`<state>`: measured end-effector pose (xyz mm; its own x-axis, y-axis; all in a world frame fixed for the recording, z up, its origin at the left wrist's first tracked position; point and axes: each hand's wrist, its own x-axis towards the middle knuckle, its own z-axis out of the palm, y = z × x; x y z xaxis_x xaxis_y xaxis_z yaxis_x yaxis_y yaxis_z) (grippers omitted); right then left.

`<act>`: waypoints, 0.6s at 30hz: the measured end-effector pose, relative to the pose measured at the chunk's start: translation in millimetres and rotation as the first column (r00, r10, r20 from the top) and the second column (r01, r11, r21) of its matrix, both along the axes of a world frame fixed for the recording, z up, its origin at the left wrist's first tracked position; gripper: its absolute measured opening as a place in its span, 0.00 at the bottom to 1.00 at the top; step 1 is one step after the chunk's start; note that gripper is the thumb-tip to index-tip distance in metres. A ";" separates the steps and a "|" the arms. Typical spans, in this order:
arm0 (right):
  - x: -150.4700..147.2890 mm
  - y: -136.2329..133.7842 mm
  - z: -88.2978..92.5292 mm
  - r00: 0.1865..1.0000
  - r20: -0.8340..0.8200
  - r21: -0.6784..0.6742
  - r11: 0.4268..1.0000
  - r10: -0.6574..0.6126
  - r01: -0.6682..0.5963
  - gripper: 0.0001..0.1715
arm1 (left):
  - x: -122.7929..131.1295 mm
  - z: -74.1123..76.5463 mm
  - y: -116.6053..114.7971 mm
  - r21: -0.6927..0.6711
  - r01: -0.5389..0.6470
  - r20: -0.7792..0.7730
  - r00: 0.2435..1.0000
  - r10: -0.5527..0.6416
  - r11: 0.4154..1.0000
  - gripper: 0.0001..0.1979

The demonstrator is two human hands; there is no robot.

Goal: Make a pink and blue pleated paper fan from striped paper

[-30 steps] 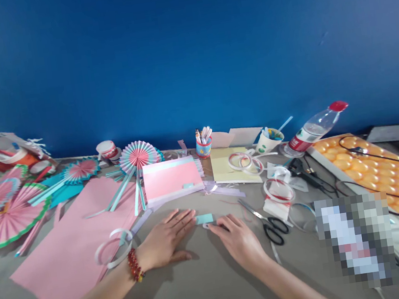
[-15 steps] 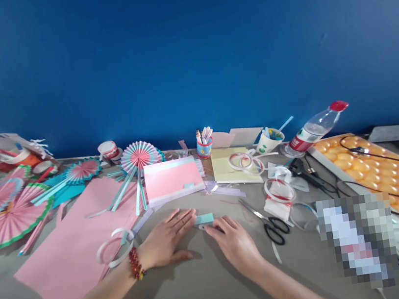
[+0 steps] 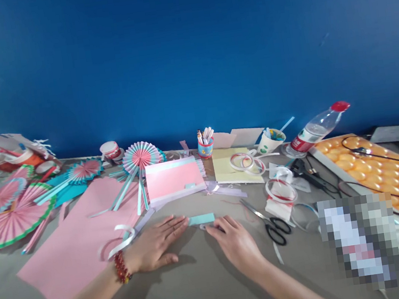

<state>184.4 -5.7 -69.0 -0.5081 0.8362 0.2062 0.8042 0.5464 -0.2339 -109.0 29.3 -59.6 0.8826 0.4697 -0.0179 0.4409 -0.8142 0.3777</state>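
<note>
A short light-blue paper strip (image 3: pixel 202 219) lies flat on the grey table in front of me. My left hand (image 3: pixel 157 244), with a red beaded bracelet at the wrist, rests flat with its fingers stretched out, fingertips at the strip's left end. By the strip's lower right edge, my right hand (image 3: pixel 233 243) has its fingers curled and pressed down. A small pale tip shows beside its thumb and index finger; the rest is hidden. Black-handled scissors (image 3: pixel 277 230) lie to the right of that hand. Beyond the strip sits a pink folded paper stack (image 3: pixel 174 175).
Pink paper sheets (image 3: pixel 75 246) and pleated paper fans (image 3: pixel 141 156) spread over the left. A pen cup (image 3: pixel 205 147), tape rolls (image 3: pixel 281 191) and a plastic bottle (image 3: pixel 315 130) stand or lie further right. An orange bubbled panel (image 3: pixel 374 174) with black cables borders the right side.
My left hand has slid left along the blue strip, uncovering more of it. My right hand has stayed nearly in place beside the strip.
</note>
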 end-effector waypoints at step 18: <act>-12.0 1.6 -0.8 1.000 -0.010 0.024 1.000 0.011 -0.011 0.12 | -0.2 4.8 1.4 -0.034 0.023 0.018 1.000 -0.022 0.999 0.40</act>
<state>172.3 -4.1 -69.8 -0.5153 0.8252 0.2315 0.7957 0.5610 -0.2285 -109.1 30.7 -54.8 0.8933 0.4490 -0.0179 0.4157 -0.8106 0.4125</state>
